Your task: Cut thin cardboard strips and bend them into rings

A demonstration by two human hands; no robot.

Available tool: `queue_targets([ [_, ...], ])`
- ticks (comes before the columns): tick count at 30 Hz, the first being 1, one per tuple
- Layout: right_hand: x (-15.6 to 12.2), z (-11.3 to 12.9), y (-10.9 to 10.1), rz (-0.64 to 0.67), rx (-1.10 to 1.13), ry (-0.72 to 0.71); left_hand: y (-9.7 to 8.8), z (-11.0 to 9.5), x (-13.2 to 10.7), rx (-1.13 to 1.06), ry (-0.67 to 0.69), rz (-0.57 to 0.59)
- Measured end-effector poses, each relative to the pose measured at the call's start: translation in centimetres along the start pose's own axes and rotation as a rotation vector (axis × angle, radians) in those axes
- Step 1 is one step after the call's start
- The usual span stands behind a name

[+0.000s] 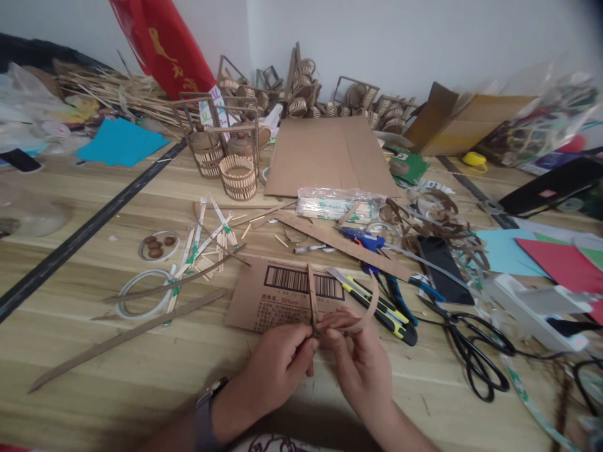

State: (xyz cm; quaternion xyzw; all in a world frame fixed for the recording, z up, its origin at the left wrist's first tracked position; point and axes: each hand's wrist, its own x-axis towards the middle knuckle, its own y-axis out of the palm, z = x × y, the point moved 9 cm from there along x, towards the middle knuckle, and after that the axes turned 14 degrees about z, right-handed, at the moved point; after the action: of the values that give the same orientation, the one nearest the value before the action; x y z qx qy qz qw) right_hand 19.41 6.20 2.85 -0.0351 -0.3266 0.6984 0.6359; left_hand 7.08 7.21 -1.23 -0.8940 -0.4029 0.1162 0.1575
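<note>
My left hand and my right hand meet at the table's near edge, both pinched on thin brown cardboard strips. One strip stands upright from my left fingers; another curves up and right from my right fingers. Just behind them lies a cardboard piece with a barcode. A watch sits on my left wrist.
A yellow-black utility knife, blue glue gun, black scissors and a phone lie to the right. Long cardboard strips, a tape ring and chopstick packets lie left. Small woven baskets and flat cardboard sit behind.
</note>
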Motion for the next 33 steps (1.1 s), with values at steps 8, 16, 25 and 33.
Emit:
queue_targets([
  [8,0.0,1.2,0.7,0.064,-0.058,-0.102,-0.5,0.8,0.0,-0.080,-0.076,-0.034],
  [16,0.3,1.6,0.9,0.075,-0.116,-0.132,-0.3,1.0,0.0,-0.041,-0.092,-0.029],
  [25,0.4,1.7,0.8,0.090,-0.170,-0.137,-0.3,0.8,-0.1,-0.031,-0.079,-0.035],
  [33,0.4,1.1,0.3,0.076,-0.108,-0.078,-0.5,-0.1,-0.1,-0.020,0.011,-0.038],
])
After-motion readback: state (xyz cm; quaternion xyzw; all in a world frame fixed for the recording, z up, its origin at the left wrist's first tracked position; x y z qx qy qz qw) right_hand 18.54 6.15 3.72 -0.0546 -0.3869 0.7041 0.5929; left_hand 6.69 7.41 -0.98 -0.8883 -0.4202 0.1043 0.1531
